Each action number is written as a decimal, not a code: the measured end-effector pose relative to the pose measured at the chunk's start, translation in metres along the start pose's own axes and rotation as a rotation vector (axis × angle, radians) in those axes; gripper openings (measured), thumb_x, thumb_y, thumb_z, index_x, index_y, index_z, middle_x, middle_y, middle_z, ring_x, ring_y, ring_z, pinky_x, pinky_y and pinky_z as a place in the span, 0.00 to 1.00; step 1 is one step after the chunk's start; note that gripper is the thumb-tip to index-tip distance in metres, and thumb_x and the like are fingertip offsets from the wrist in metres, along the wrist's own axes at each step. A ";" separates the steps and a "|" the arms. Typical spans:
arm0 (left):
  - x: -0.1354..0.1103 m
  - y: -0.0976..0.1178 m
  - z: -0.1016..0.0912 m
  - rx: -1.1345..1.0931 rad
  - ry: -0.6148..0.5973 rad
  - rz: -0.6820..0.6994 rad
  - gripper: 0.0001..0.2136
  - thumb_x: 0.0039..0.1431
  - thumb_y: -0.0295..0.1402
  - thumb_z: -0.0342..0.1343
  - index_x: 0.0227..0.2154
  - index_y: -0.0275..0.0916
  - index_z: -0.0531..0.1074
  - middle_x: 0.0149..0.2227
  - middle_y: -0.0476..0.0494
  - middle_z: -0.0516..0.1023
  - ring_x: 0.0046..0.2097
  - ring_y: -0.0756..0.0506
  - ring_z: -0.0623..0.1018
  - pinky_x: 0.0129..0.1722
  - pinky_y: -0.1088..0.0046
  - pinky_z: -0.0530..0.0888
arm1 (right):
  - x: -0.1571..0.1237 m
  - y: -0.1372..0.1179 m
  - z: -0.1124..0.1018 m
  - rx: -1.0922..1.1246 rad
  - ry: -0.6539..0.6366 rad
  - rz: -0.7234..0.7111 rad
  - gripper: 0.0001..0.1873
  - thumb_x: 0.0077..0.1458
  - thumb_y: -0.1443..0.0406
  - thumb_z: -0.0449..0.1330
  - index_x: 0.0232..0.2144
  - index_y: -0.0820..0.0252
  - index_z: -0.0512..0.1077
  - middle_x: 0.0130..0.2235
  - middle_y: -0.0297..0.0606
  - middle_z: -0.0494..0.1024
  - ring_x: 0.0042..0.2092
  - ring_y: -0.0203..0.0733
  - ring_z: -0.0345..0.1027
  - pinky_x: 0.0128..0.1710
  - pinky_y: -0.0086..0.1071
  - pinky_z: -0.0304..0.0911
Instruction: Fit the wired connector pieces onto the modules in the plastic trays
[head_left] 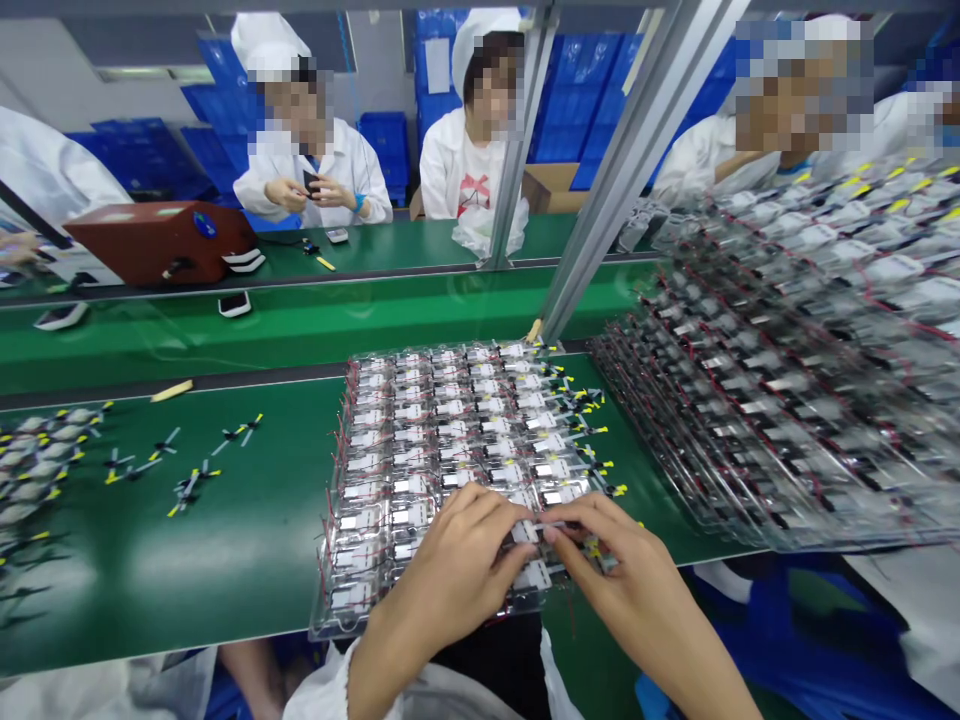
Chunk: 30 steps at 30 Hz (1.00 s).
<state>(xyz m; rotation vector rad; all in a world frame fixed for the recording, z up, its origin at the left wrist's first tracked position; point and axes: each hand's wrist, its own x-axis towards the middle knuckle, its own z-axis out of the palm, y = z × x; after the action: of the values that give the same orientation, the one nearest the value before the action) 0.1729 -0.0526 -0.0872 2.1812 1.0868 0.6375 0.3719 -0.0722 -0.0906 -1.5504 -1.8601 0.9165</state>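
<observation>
A clear plastic tray (321, 612) lies on the green bench, filled with rows of small white-labelled parts with thin red wires. Yellow-tipped pieces stick out along its right side. Over the tray's near right part, my left hand (469, 550) has its thumb and forefinger closed at a small pale piece. My right hand (611, 550) pinches at the same spot from the right, fingertips almost meeting the left ones. The small pale piece (546, 527) shows between the fingertips; its kind is mostly hidden.
Stacked loaded trays (780, 380) rise on the right. Loose black, yellow-tipped parts (191, 488) lie at left, near another group of white parts (45, 460). A metal post (622, 170) stands ahead. Across the green conveyor (315, 345), people in white work beside a brown box (161, 243).
</observation>
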 end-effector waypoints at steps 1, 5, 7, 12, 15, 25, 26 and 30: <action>0.000 0.000 0.000 0.001 0.000 -0.003 0.08 0.66 0.32 0.54 0.46 0.39 0.71 0.43 0.45 0.76 0.47 0.43 0.71 0.48 0.63 0.70 | 0.000 0.000 0.000 0.005 0.012 0.000 0.09 0.66 0.59 0.54 0.40 0.53 0.73 0.39 0.36 0.72 0.40 0.42 0.69 0.40 0.32 0.63; -0.001 0.000 0.001 0.002 0.001 -0.010 0.07 0.66 0.32 0.53 0.45 0.39 0.71 0.43 0.45 0.76 0.47 0.43 0.71 0.49 0.63 0.70 | 0.000 -0.001 0.000 0.031 0.031 -0.032 0.09 0.66 0.59 0.54 0.39 0.52 0.73 0.41 0.36 0.72 0.41 0.42 0.69 0.42 0.32 0.63; -0.001 0.000 0.001 -0.002 -0.001 -0.009 0.07 0.66 0.32 0.54 0.45 0.39 0.71 0.43 0.45 0.76 0.47 0.43 0.71 0.49 0.63 0.70 | 0.000 -0.001 0.000 0.035 0.026 -0.041 0.09 0.66 0.59 0.54 0.38 0.52 0.73 0.41 0.35 0.72 0.41 0.41 0.69 0.42 0.31 0.63; 0.000 -0.002 0.001 -0.002 -0.012 -0.008 0.08 0.67 0.33 0.53 0.46 0.40 0.71 0.42 0.44 0.76 0.47 0.43 0.71 0.49 0.63 0.70 | 0.001 -0.005 -0.002 0.047 -0.003 -0.030 0.10 0.67 0.60 0.53 0.37 0.53 0.73 0.39 0.36 0.73 0.40 0.41 0.68 0.40 0.31 0.62; 0.000 -0.001 0.001 0.004 -0.018 -0.018 0.08 0.66 0.32 0.54 0.46 0.39 0.71 0.41 0.44 0.76 0.46 0.42 0.71 0.48 0.63 0.70 | 0.002 -0.008 -0.002 0.062 -0.019 -0.018 0.11 0.67 0.60 0.52 0.37 0.54 0.72 0.39 0.36 0.72 0.40 0.42 0.68 0.40 0.31 0.62; -0.001 -0.001 0.004 0.054 -0.017 -0.006 0.06 0.67 0.30 0.52 0.43 0.38 0.72 0.38 0.43 0.75 0.43 0.42 0.70 0.45 0.63 0.70 | 0.007 -0.009 -0.005 0.006 -0.057 -0.038 0.12 0.67 0.60 0.51 0.36 0.55 0.73 0.37 0.38 0.73 0.38 0.43 0.69 0.38 0.32 0.64; -0.001 -0.001 0.004 0.053 -0.014 -0.001 0.06 0.67 0.30 0.52 0.43 0.38 0.72 0.38 0.43 0.75 0.43 0.42 0.70 0.45 0.63 0.70 | 0.008 -0.008 -0.005 -0.003 -0.062 -0.044 0.12 0.67 0.60 0.52 0.36 0.54 0.74 0.37 0.37 0.73 0.38 0.42 0.69 0.38 0.32 0.64; -0.001 -0.001 0.003 0.036 -0.006 0.000 0.07 0.67 0.30 0.52 0.45 0.39 0.72 0.38 0.44 0.75 0.44 0.43 0.71 0.45 0.64 0.69 | 0.008 -0.005 -0.004 -0.022 -0.085 -0.057 0.11 0.67 0.61 0.52 0.37 0.54 0.74 0.37 0.37 0.74 0.38 0.42 0.70 0.39 0.31 0.65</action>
<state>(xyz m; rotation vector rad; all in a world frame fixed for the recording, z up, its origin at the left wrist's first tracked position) 0.1738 -0.0537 -0.0898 2.2124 1.1034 0.6148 0.3703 -0.0642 -0.0841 -1.4840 -1.9690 0.9524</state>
